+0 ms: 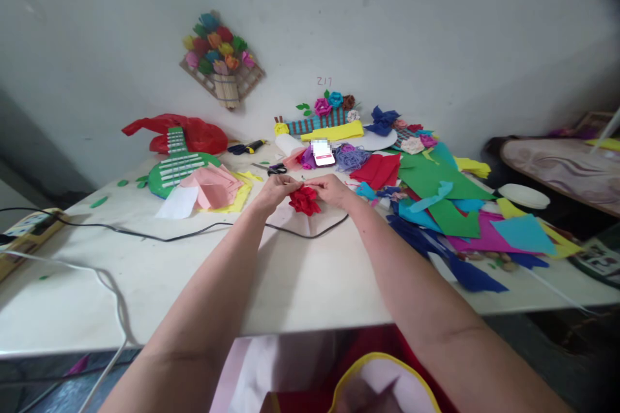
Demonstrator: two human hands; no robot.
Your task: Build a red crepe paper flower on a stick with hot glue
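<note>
A red paper flower (pixel 305 201) with layered, crumpled petals is held just above the white table, between my two hands. My left hand (pixel 281 190) pinches its upper left edge. From the other side my right hand (pixel 330 190) has thumb and forefinger closed at the flower's upper right petals. Whether the fingertips also grip a stem or wire is too small to tell. Just beyond my left hand lie black-handled scissors (pixel 277 169). Behind the flower a phone (pixel 323 153) with a lit screen leans near purple yarn (pixel 352 159).
Coloured paper sheets (pixel 436 174) spread over the right side. Pink crepe paper (pixel 210 184) and a green guitar-shaped craft (pixel 181 168) lie left, with pliers (pixel 254 146) behind. A black cable (pixel 167 240) crosses the table (pixel 194 297); a power strip (pixel 31 235) sits at the left edge.
</note>
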